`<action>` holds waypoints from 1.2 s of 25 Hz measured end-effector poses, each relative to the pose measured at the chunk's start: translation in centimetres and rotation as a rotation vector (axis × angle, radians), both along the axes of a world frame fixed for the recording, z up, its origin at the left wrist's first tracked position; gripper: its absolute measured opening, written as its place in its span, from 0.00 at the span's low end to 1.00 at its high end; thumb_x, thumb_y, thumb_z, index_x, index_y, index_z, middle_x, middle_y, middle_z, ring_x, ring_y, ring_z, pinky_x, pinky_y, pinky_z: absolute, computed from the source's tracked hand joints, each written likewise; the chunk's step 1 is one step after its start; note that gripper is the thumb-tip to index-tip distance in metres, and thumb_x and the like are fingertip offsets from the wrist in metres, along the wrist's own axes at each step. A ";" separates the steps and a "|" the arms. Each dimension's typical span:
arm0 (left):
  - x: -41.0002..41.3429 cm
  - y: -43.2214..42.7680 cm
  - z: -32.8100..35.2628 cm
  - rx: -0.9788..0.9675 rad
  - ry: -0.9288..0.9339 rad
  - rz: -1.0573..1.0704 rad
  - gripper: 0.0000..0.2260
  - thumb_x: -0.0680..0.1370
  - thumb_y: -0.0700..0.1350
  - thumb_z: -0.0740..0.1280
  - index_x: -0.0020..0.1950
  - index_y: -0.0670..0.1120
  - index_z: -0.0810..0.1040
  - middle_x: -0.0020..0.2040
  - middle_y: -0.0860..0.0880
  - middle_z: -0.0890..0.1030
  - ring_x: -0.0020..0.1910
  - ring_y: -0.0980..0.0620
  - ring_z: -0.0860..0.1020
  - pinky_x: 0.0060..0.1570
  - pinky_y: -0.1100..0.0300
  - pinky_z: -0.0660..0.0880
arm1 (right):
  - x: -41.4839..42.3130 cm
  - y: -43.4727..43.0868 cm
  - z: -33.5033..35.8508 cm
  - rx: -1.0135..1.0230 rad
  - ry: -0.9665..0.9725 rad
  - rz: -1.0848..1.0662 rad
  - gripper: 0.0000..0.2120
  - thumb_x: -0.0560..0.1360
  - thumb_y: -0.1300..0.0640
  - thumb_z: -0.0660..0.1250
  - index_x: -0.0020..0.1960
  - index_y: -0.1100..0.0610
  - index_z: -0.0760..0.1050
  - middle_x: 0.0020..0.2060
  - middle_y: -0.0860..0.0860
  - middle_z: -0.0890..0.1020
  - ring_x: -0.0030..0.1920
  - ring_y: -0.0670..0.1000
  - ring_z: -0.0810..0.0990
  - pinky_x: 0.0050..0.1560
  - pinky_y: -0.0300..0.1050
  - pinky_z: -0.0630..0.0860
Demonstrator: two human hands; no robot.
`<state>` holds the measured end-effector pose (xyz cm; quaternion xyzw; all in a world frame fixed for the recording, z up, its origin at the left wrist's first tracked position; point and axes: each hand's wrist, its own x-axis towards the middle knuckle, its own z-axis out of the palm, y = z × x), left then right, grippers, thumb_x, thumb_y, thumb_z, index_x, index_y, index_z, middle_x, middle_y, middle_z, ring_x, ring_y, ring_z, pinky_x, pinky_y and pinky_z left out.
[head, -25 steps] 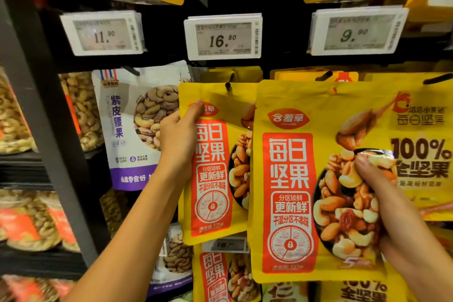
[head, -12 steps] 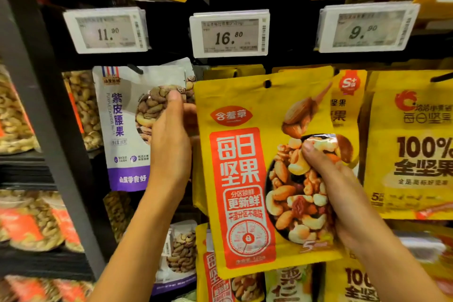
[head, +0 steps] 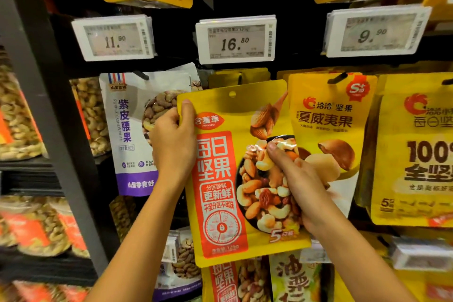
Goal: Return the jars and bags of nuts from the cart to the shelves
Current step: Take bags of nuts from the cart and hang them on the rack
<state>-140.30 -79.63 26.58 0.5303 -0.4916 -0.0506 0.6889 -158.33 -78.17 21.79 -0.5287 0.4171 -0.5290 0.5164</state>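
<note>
While both hands pinch the yellow mixed-nut foil pouch (head: 241,174) below the 16.80 price tag (head: 236,40), left hand (head: 175,144) fingers and right hand (head: 297,179) fingers clamp its edges; hanging hole unhooked, cart unseen.

head-worn view, close, facing hanging bags (head: 331,130)

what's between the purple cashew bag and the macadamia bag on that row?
In the head view, the yellow mixed-nut bag fills that stretch, held by the left hand and right hand, between the purple cashew bag and macadamia bag.
</note>
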 end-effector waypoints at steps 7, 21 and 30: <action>-0.7 -1.1 0.6 -0.027 -0.106 0.097 0.22 0.80 0.55 0.58 0.27 0.49 0.64 0.25 0.53 0.71 0.26 0.56 0.72 0.28 0.61 0.63 | -0.2 -0.8 -0.6 -0.007 -0.016 -0.010 0.26 0.63 0.34 0.67 0.51 0.52 0.82 0.44 0.50 0.86 0.48 0.50 0.84 0.59 0.53 0.76; -0.3 -2.8 -0.5 -0.024 -0.196 0.095 0.18 0.81 0.52 0.56 0.31 0.52 0.65 0.29 0.55 0.71 0.29 0.60 0.72 0.27 0.68 0.64 | -0.1 -2.8 -1.5 -0.170 0.145 -0.091 0.22 0.65 0.38 0.63 0.52 0.49 0.77 0.45 0.42 0.84 0.48 0.40 0.82 0.49 0.34 0.76; 2.3 10.2 -6.0 0.034 0.112 0.083 0.05 0.80 0.42 0.59 0.46 0.46 0.73 0.38 0.50 0.79 0.36 0.57 0.79 0.39 0.65 0.75 | 0.5 5.8 -4.4 -0.779 0.454 -0.446 0.18 0.78 0.55 0.62 0.63 0.66 0.70 0.62 0.61 0.73 0.62 0.50 0.68 0.59 0.19 0.58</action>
